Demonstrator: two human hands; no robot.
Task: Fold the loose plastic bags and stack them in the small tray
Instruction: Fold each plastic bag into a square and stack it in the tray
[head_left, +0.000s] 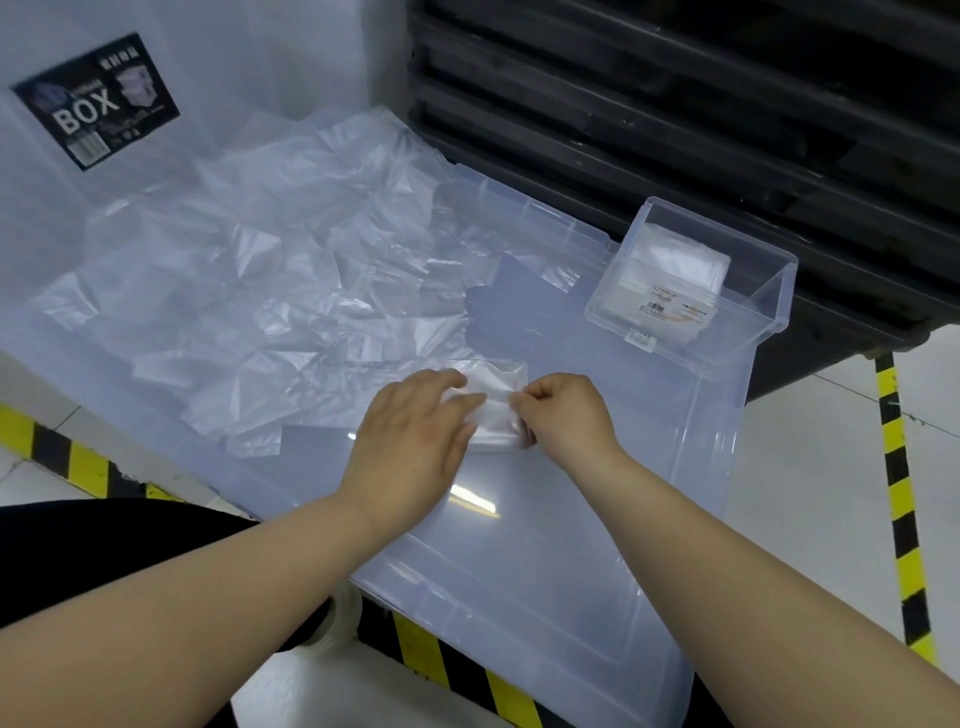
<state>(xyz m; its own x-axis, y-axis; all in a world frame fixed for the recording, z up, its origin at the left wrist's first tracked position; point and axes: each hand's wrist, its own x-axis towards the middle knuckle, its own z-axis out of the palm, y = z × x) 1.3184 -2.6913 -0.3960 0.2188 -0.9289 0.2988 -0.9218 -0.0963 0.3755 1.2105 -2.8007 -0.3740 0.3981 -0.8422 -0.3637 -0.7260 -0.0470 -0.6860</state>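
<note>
Plastic bag (500, 382) under flat left hand (415, 431), right hand (566, 415) pinching.

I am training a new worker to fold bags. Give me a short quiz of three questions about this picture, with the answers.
1. True or false: the small tray already holds folded bags.
2. The pile of loose bags lies: A) to the left of the bag being folded; B) inside the small tray; C) under the small tray.
3. Fill the gap: the left hand lies flat on the bag being folded, and the right hand ____ its edge.

Key: 1 true; 2 A; 3 pinches.
</note>
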